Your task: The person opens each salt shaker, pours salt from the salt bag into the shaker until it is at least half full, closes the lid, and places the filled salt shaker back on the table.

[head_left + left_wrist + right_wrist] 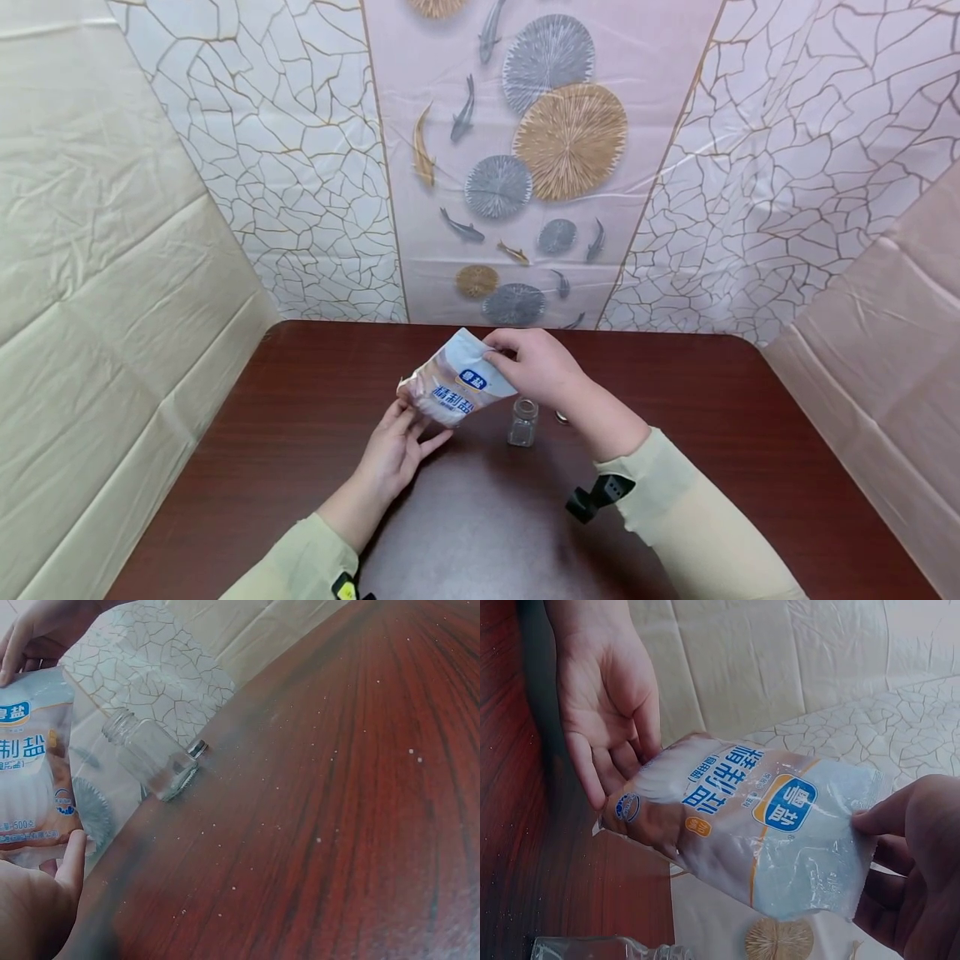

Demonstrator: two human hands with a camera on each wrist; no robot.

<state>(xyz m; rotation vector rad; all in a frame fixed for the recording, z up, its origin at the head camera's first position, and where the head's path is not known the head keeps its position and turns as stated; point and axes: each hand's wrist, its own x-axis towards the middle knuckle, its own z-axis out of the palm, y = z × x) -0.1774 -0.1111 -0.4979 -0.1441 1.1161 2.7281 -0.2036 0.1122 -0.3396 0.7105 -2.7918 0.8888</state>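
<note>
A bag of salt (450, 382), white and pale brown with blue print, is held tilted above the table. My right hand (538, 364) pinches its top edge between thumb and fingers, as the right wrist view also shows. Under the bag's lower end lies my left hand (393, 450), palm up; its fingers (619, 769) look relaxed and touch the bottom, partly hidden behind the bag. Just right of the bag, a small clear glass jar (522, 423) stands upright with its mouth uncovered.
Behind the jar lies a small silvery lid (561, 417), partly covered by the right forearm. White grains (319, 840) are scattered over the dark red wooden table (465, 542). Patterned cloth (322, 167) hangs beyond the table's back edge.
</note>
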